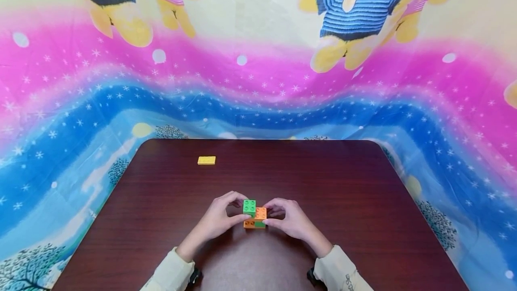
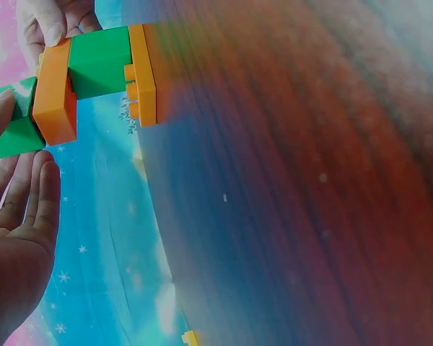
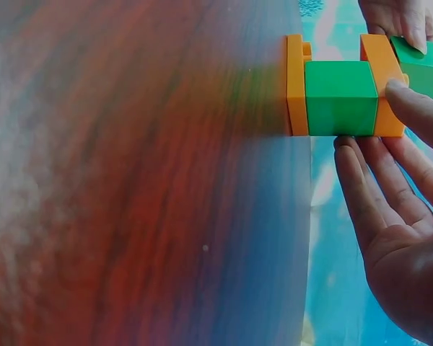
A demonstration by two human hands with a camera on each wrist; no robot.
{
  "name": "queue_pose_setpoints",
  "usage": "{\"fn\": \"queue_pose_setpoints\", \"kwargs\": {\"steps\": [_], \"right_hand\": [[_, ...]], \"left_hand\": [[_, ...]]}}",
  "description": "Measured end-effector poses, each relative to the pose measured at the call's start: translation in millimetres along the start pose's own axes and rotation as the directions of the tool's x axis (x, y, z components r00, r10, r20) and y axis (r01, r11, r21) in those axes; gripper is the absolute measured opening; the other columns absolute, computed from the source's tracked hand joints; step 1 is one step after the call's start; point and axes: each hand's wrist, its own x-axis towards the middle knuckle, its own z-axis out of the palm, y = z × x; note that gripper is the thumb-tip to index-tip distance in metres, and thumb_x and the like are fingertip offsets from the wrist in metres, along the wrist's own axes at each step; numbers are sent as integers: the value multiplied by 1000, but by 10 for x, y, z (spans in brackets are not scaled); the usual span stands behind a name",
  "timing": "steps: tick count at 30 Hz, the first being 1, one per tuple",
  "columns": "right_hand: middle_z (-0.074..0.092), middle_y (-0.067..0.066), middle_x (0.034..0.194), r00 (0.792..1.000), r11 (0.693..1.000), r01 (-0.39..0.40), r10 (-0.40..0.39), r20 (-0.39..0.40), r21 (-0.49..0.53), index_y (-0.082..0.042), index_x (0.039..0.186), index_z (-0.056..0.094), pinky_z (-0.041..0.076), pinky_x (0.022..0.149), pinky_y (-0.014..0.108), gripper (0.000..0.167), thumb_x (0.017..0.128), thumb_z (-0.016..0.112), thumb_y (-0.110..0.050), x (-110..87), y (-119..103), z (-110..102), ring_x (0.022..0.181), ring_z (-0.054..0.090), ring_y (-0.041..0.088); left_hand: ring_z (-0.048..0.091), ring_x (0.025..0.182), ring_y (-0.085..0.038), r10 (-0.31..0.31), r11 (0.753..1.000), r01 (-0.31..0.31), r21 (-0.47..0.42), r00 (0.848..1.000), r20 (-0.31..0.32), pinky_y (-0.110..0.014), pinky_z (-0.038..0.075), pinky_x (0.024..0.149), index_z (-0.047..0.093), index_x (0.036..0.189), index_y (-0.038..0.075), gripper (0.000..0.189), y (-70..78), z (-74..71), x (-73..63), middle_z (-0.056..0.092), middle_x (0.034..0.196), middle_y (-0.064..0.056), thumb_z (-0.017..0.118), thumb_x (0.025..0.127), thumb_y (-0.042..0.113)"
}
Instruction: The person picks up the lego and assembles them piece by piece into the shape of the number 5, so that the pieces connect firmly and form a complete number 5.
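Note:
A small stack of toy building bricks stands on the table in front of me. At its bottom lies a flat orange brick (image 2: pixel 146 76), with a green block (image 3: pixel 340 97) on its right part. Above that is another flat orange brick (image 1: pixel 260 213), and a second green block (image 1: pixel 249 205) tops the stack on the left. My left hand (image 1: pixel 220 214) pinches the top green block between thumb and fingers. From the other side my right hand (image 1: pixel 292 219) grips the upper orange brick, its thumb on the near face and its fingers behind.
A flat yellow brick (image 1: pixel 206 160) lies toward the back left of the dark wooden table (image 1: pixel 323 169). Behind and around the table hangs a colourful cloth (image 1: pixel 242 80) printed with bears and snowflakes.

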Motion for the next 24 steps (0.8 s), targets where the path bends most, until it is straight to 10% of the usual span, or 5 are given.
{"fn": "queue_pose_setpoints", "kwargs": {"steps": [24], "right_hand": [[77, 0, 109, 1000, 1000, -2, 1, -24, -26, -16, 113, 74, 61, 87, 34, 27, 88, 84, -20, -5, -12, 27, 98, 75, 18]], "left_hand": [[68, 102, -13, -1, 1000, 1, 0, 1000, -25, -40, 60, 92, 67, 115, 28, 31, -15, 60, -46, 66, 109, 12, 83, 89, 26]]}}
